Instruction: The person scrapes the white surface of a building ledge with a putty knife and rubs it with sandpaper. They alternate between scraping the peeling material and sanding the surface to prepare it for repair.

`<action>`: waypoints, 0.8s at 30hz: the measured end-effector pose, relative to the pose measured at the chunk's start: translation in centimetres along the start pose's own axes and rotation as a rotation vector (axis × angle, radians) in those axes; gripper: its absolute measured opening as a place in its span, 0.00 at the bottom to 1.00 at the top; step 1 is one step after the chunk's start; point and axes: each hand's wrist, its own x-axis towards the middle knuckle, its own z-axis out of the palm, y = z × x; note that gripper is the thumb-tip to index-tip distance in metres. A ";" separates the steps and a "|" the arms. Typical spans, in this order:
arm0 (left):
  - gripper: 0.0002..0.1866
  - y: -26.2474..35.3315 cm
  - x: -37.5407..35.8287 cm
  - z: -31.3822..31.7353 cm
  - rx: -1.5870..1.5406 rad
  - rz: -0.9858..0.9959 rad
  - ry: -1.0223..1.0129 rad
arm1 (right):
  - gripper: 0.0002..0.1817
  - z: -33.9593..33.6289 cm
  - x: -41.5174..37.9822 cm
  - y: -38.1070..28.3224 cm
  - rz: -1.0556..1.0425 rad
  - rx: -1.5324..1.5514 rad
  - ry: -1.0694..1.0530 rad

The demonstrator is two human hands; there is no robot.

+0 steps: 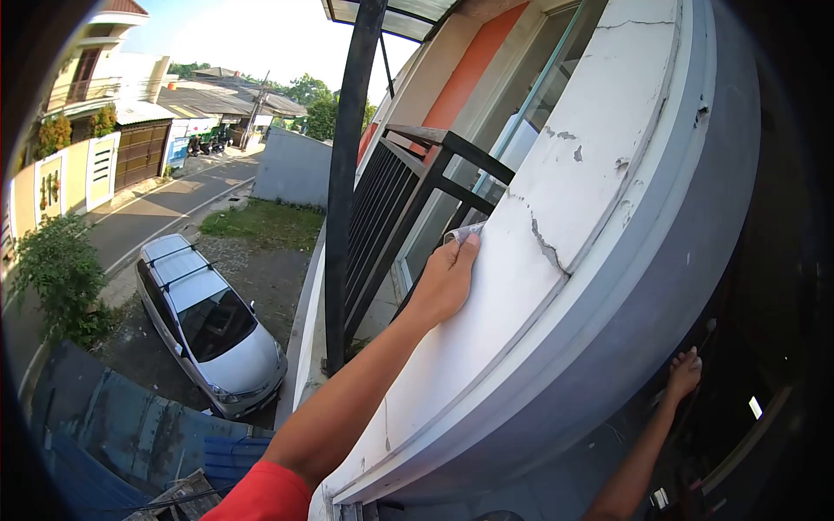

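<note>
My left hand (449, 276), at the end of a red-sleeved arm, is closed on a folded piece of sandpaper (465, 232), greyish with faint marks on its back. It rests at the left edge of a white painted wall (521, 252). A jagged crack (547, 246) and several chipped spots mark the paint to the right of this hand. Lower right, in deep shade, my right hand (685, 373) has its fingers curled. Whatever they grip is too dark to make out. A small pale knob (711, 325) shows just above it.
A black metal railing (408, 187) and a dark post (347, 174) stand left of the wall. A grey ledge (643, 252) curves along its right side. Far below are a silver car (208, 321), a road (165, 213) and blue roofing sheets (113, 425).
</note>
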 end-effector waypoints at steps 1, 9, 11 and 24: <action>0.28 -0.4 -0.1 0.1 0.034 0.006 0.029 | 0.21 -0.8 -0.5 -5.1 -0.040 0.130 0.005; 0.31 0.4 -0.6 0.0 0.023 -0.023 0.061 | 0.20 2.0 -16.9 -40.8 -0.315 1.096 -0.771; 0.31 0.7 -0.8 0.2 0.086 -0.021 0.096 | 0.20 4.4 -19.2 -45.6 -0.420 1.012 -0.908; 0.32 1.4 -1.3 0.6 0.098 -0.018 0.146 | 0.19 9.3 -25.5 -54.1 -0.433 0.791 -0.847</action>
